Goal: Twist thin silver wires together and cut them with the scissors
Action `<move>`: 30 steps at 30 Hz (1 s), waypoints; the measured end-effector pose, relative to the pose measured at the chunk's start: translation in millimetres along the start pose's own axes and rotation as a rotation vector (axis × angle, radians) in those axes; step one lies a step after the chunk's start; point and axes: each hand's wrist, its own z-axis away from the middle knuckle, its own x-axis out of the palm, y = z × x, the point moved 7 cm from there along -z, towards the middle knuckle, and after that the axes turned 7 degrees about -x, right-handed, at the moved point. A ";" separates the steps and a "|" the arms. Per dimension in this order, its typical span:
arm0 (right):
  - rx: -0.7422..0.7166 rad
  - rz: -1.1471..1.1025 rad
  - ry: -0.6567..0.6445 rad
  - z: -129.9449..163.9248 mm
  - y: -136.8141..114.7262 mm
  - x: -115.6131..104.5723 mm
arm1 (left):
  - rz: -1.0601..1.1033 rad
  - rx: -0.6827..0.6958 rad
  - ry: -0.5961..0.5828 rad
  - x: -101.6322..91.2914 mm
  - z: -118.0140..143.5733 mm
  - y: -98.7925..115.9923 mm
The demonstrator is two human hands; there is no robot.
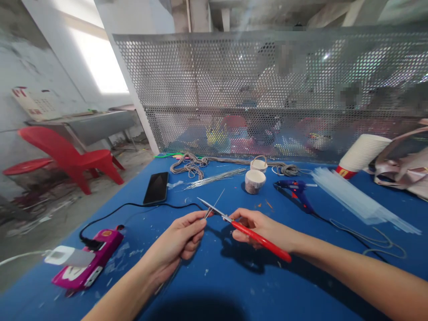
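Our left hand point(187, 234), fingers closed, pinches thin wires point(219, 198) too fine to count; our right hand point(269, 226) curls around one pair of scissors point(257, 238), its blades crossing the wires between both hands. Beyond them we count two small cups point(254, 183), one glue gun point(294, 185) past the right hand, one phone point(156, 188) past the left

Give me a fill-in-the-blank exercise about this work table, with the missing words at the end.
1. The right hand holds scissors whose handle is coloured ____.
2. The thin strand near the blades is pinched in the ____ hand.
3. The phone lies on a table coloured ____.
4. The charger plugged into the magenta power strip is ____.

Missing words: red; left; blue; white.
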 end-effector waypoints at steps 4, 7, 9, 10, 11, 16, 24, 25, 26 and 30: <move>0.013 -0.038 -0.013 0.5 2.8 0.4 | 0.025 -0.021 -0.036 1.7 -0.5 -0.5; 0.033 -0.100 -0.016 1.0 5.1 1.9 | 0.041 -0.020 -0.054 2.7 -1.0 -0.2; 0.030 -0.127 -0.017 1.4 5.5 2.8 | 0.039 -0.019 -0.062 2.5 -1.8 -0.6; 0.024 -0.138 -0.019 1.6 5.5 3.2 | 0.035 -0.019 -0.064 2.1 -2.2 -0.8; 0.016 -0.150 -0.022 1.8 5.5 3.6 | 0.029 -0.018 -0.066 1.8 -2.4 -0.9; 0.001 -0.231 -0.033 2.9 9.8 4.1 | -0.017 0.006 -0.052 1.5 -1.1 1.7; 0.083 -0.304 0.005 8.1 17.5 2.6 | -0.014 0.039 -0.001 3.8 1.5 6.4; 0.089 -0.301 0.007 9.4 18.1 2.1 | -0.008 0.038 0.005 3.5 1.6 6.6; 0.092 -0.294 0.010 10.9 18.5 1.2 | -0.002 0.039 0.011 3.0 1.7 6.9; 0.076 -0.157 0.032 17.2 17.9 -5.4 | 0.024 0.048 0.033 -1.2 0.2 6.6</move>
